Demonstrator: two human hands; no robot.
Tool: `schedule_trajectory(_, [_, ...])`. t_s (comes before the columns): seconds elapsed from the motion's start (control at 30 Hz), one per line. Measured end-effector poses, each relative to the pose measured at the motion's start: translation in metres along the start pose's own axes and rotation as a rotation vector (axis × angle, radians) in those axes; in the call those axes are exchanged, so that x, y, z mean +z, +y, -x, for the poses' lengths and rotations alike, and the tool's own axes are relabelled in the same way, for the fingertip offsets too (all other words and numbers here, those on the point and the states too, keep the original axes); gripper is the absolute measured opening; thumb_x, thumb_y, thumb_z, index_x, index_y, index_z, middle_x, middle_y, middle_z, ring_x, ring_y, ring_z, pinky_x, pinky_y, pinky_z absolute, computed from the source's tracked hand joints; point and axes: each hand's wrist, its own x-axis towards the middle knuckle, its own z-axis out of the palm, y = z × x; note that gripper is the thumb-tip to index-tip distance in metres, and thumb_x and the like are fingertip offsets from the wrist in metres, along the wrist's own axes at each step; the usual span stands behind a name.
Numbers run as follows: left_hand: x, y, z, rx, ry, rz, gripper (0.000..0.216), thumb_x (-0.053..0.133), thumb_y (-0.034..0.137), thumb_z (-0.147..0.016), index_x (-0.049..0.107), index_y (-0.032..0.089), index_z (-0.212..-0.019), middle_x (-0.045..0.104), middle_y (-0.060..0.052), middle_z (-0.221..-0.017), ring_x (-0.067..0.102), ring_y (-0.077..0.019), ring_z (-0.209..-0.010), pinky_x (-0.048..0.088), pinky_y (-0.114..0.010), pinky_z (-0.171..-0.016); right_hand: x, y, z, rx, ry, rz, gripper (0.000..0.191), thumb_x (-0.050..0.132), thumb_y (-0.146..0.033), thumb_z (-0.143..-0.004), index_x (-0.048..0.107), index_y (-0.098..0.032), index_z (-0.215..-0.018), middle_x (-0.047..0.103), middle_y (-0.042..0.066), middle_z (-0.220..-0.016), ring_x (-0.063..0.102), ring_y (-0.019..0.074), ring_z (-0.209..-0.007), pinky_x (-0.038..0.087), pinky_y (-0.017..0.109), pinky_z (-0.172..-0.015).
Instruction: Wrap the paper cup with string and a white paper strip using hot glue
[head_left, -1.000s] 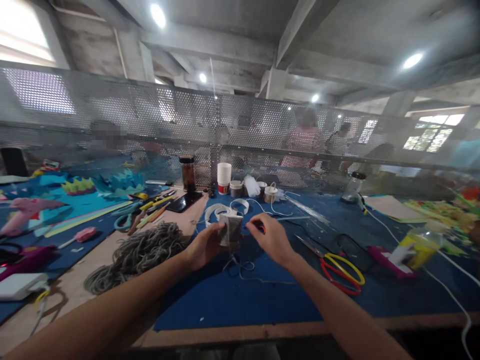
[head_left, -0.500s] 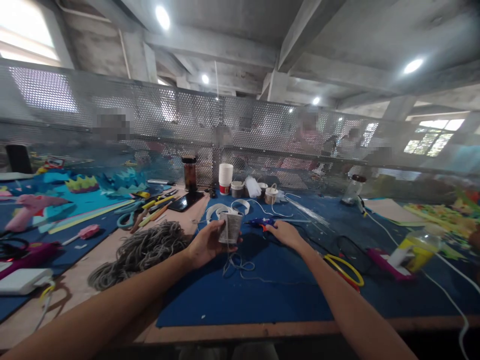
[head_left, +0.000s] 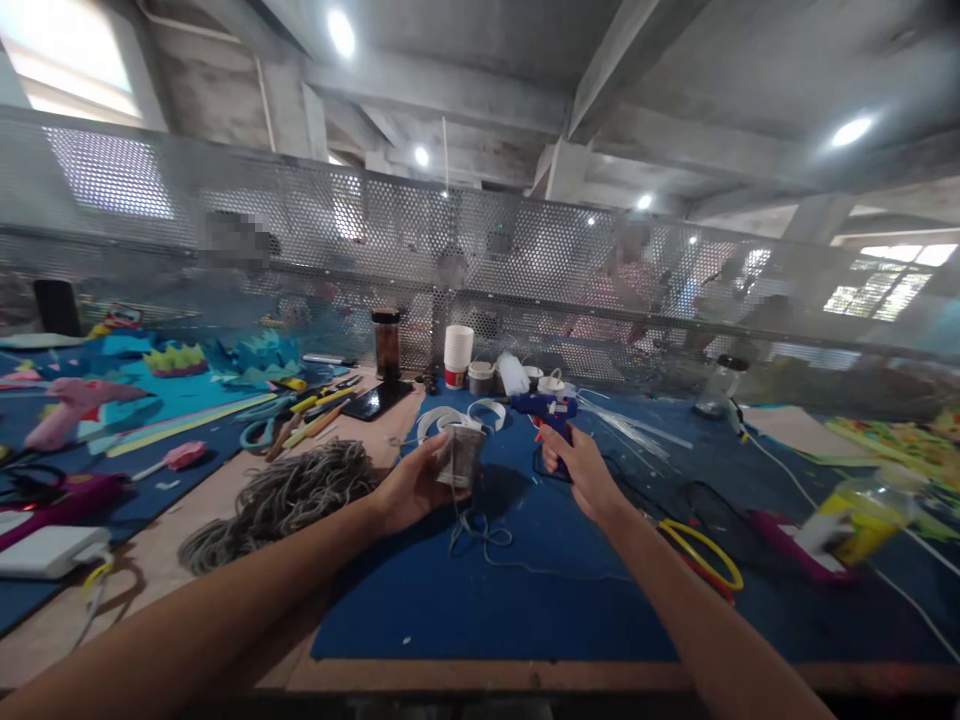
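My left hand (head_left: 409, 485) is closed around a small paper cup wrapped in grey cord (head_left: 461, 457), held above the blue mat (head_left: 420, 610). From the cup a loose tail of grey cord (head_left: 480, 530) trails down onto the mat. In my right hand (head_left: 583, 468) is a blue glue gun (head_left: 546, 405), lifted off the mat with its nozzle towards the left. The fingers wrap round its handle near the orange trigger. Curled white strips (head_left: 487, 412) lie just behind the cup. A heap of grey cord (head_left: 292, 500) rests left of my left hand.
A stack of paper cups (head_left: 458, 355), a dark-lidded jar (head_left: 387, 345) and a phone (head_left: 377, 400) stand or lie at the back. Clear glue sticks (head_left: 626, 425) lie behind the glue gun. Scissors (head_left: 262, 428) and a pink glue gun (head_left: 82, 408) are leftward. A perforated screen (head_left: 525, 250) borders the table.
My right hand has picked the blue glue gun up from the mat and now grips its handle upright. The cord-wrapped cup has stayed in my left hand, slightly tilted.
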Motion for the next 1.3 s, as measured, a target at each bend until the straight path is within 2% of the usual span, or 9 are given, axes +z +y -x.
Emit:
schedule_trajectory(0.1, [0.0, -0.002, 0.0, 0.017, 0.042, -0.074, 0.04, 0.067, 0.042, -0.088, 0.069, 0.013, -0.116, 0.073, -0.013, -0.108, 0.07, -0.0225, -0.093, 0.056, -0.03, -0.078, 0.004, -0.003, 0.005, -0.02, 0.008, 0.02, 0.034, 0.069, -0.05, -0.085, 0.064, -0.018, -0.093, 0.055, -0.005, -0.057, 0.05, 0.0107, -0.049, 0.042, 0.025, -0.052])
schedule_trajectory(0.2, [0.004, -0.004, -0.001, 0.023, 0.06, -0.152, 0.034, 0.072, 0.036, -0.085, 0.072, 0.011, -0.108, 0.073, -0.013, -0.106, 0.068, -0.0202, -0.093, 0.053, -0.026, -0.076, 0.006, -0.008, 0.011, -0.033, -0.01, 0.176, 0.031, 0.069, -0.048, -0.085, 0.066, -0.017, -0.084, 0.056, -0.004, -0.051, 0.053, 0.0131, -0.048, 0.044, 0.027, -0.055])
schedule_trajectory(0.3, [0.008, -0.005, -0.002, 0.043, 0.09, -0.199, 0.034, 0.075, 0.036, -0.081, 0.072, 0.013, -0.105, 0.073, -0.012, -0.102, 0.067, -0.0204, -0.09, 0.051, -0.027, -0.073, 0.01, -0.012, 0.018, -0.023, 0.005, 0.349, 0.035, 0.067, -0.051, -0.085, 0.066, -0.018, -0.074, 0.051, -0.004, -0.045, 0.05, 0.0136, -0.045, 0.041, 0.026, -0.051])
schedule_trajectory(0.4, [0.01, -0.005, -0.001, 0.078, 0.068, -0.237, 0.035, 0.076, 0.035, -0.08, 0.07, 0.014, -0.107, 0.073, -0.011, -0.103, 0.067, -0.0207, -0.091, 0.05, -0.028, -0.075, 0.015, -0.011, 0.023, -0.023, 0.028, 0.466, 0.039, 0.065, -0.056, -0.085, 0.066, -0.019, -0.072, 0.054, -0.002, -0.047, 0.053, 0.0158, -0.046, 0.04, 0.027, -0.049])
schedule_trajectory(0.57, [0.007, -0.008, -0.003, 0.126, 0.029, -0.29, 0.036, 0.077, 0.036, -0.079, 0.068, 0.016, -0.108, 0.072, -0.008, -0.1, 0.067, -0.0219, -0.092, 0.049, -0.032, -0.081, 0.018, -0.003, 0.028, -0.298, 0.011, 0.74, 0.034, 0.06, -0.054, -0.09, 0.07, -0.021, -0.09, 0.072, 0.005, -0.074, 0.066, 0.0231, -0.068, 0.047, 0.03, -0.062])
schedule_trajectory(0.73, [0.006, -0.011, -0.006, 0.181, 0.038, -0.321, 0.04, 0.081, 0.035, -0.075, 0.066, 0.016, -0.107, 0.07, -0.007, -0.096, 0.066, -0.0212, -0.087, 0.049, -0.033, -0.08, 0.017, -0.004, 0.033, -0.43, -0.035, 0.976, 0.034, 0.051, -0.052, -0.097, 0.065, -0.021, -0.092, 0.07, 0.003, -0.069, 0.063, 0.0191, -0.057, 0.038, 0.027, -0.056])
schedule_trajectory(0.97, [0.014, -0.01, -0.001, 0.223, 0.065, -0.384, 0.043, 0.08, 0.035, -0.075, 0.061, 0.015, -0.108, 0.067, -0.006, -0.096, 0.064, -0.0199, -0.085, 0.048, -0.032, -0.077, 0.017, -0.008, 0.036, -0.489, -0.033, 1.092, 0.029, 0.05, -0.049, -0.099, 0.063, -0.023, -0.097, 0.07, 0.001, -0.071, 0.068, 0.0191, -0.064, 0.033, 0.026, -0.056])
schedule_trajectory(1.3, [0.009, -0.011, -0.003, 0.308, 0.186, -0.55, 0.055, 0.081, 0.037, -0.074, 0.058, 0.016, -0.119, 0.068, -0.008, -0.104, 0.064, -0.0229, -0.089, 0.05, -0.032, -0.077, 0.018, -0.016, 0.038, -0.452, -0.109, 1.111, 0.023, 0.049, -0.043, -0.101, 0.06, -0.023, -0.096, 0.07, 0.001, -0.076, 0.068, 0.0187, -0.069, 0.034, 0.026, -0.059])
